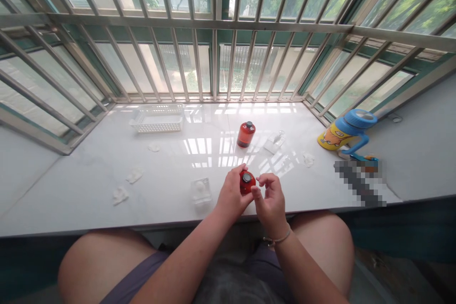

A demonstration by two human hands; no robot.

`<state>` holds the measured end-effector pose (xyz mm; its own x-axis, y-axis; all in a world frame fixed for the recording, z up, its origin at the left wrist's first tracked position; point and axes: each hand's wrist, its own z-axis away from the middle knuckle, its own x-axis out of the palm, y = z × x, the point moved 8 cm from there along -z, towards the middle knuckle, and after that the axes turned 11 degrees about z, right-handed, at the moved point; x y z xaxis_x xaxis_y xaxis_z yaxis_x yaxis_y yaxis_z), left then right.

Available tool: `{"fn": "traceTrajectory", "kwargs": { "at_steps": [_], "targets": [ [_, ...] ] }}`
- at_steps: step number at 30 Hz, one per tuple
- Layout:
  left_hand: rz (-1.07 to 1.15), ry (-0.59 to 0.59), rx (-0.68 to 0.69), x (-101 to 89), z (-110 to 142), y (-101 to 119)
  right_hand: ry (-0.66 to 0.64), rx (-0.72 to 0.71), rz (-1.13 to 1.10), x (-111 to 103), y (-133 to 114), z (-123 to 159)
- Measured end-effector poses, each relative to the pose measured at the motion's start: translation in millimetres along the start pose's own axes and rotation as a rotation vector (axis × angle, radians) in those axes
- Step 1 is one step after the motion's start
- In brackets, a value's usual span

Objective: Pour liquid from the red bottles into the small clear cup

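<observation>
Over the worktop [160, 194], the left hand [231, 191] grips the nearer red bottle [250, 185], apparently steadying it; the right hand [271, 202], fingers parted, hovers alongside.

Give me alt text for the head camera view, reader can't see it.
The left hand holds a dark-capped red container, the right hand beside it, over a white counter. Beyond are a second red container, a white basket and a blue-lidded bottle, before barred windows.
</observation>
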<state>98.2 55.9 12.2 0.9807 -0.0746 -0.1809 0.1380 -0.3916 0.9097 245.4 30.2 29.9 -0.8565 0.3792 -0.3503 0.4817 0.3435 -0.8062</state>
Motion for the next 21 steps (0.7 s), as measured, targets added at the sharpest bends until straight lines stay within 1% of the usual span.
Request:
{"fn": "traceTrajectory", "kwargs": {
  "at_steps": [3,5,6,9,11,13,15,18,21],
  "targets": [
    [-0.007,-0.01,0.003,-0.3,-1,2,-0.044,-0.003,-0.121,5,-6,4],
    [-0.01,-0.011,-0.004,-0.8,-1,2,-0.099,0.003,-0.138,10,-9,4],
    [-0.009,-0.01,-0.008,-1.0,-1,2,-0.105,0.01,-0.116,10,-9,3],
    [-0.009,-0.01,-0.012,-0.8,-1,3,-0.016,0.049,-0.023,1,-4,-1],
    [-0.009,-0.008,-0.011,-0.7,-1,4,0.026,0.061,-0.021,-3,-5,-4],
    [0.0,-0.004,-0.02,-0.6,-1,3,-0.015,0.052,-0.061,0,-10,-7],
    [0.013,0.002,-0.039,-0.9,-1,0,-0.099,0.042,-0.079,6,-17,-9],
    [0.034,0.008,-0.06,-1.1,-1,-3,-0.197,0.056,-0.028,12,-21,-9],
    [0.057,0.007,-0.05,-0.5,-1,-3,-0.184,0.088,0.059,10,-16,-10]
  ]
}}
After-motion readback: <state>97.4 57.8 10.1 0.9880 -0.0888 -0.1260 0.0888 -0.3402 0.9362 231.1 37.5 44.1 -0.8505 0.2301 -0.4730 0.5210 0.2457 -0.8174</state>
